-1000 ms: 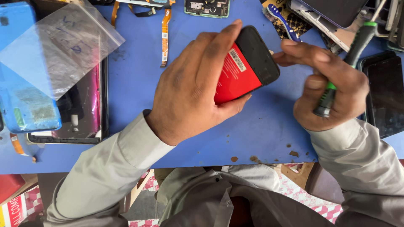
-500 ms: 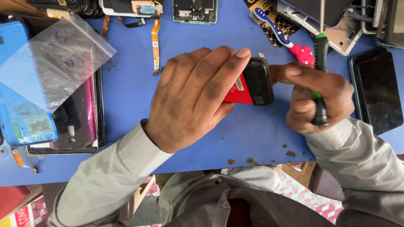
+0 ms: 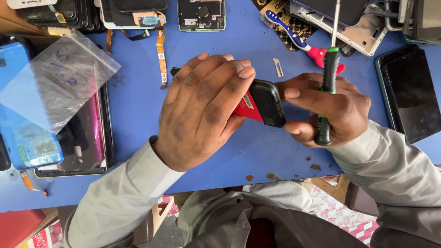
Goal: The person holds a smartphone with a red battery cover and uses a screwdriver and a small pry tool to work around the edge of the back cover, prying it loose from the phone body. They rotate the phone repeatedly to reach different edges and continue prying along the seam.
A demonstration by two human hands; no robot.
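Red & black phone (image 3: 259, 104) held flat over blue table; green-black screwdriver (image 3: 327, 87) stands upright (tip up).

Desk (image 3: 138, 82): blue top, scuffed, with brown crumbs near the lower edge.
Light: bright, even daylight.
Below desk: patterned pink-and-white surface (image 3: 335, 206) at lower right.

A black slab-shaped phone (image 3: 268, 103) shows a red panel, perhaps a label. The slim screwdriver (image 3: 327, 92) is black and green. The flat tabletop (image 3: 138, 92) is blue; the toothbrush (image 3: 298, 39) blue, white and pink.
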